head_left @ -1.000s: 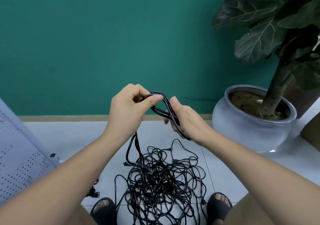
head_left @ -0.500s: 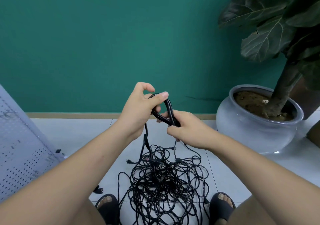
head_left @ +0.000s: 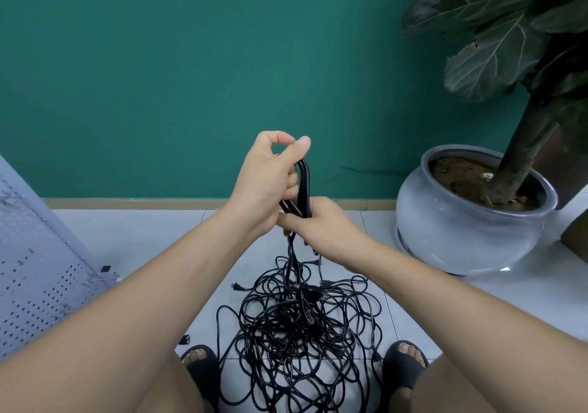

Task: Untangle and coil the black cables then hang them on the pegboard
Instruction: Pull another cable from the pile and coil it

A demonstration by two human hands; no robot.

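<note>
Head view: down at the bottom, two dark sandals [head_left: 200, 368] flank the tangle of black cables [head_left: 299, 333] heaped on the pale tiled floor [head_left: 143, 231]. Straight above the tangle, a folded loop [head_left: 304, 186] of cable stands upright, its strands trailing down into the heap. The left hand [head_left: 267, 180] curls round the loop's top, thumb pressed over it. The right hand [head_left: 321, 225] clamps the bundle just below, and the two hands are touching. Left of the tangle leans the perforated pegboard [head_left: 31, 269]. Right of it and further back sits a grey plant pot [head_left: 461, 231], and beyond the tangle is the green wall [head_left: 191, 78].
</note>
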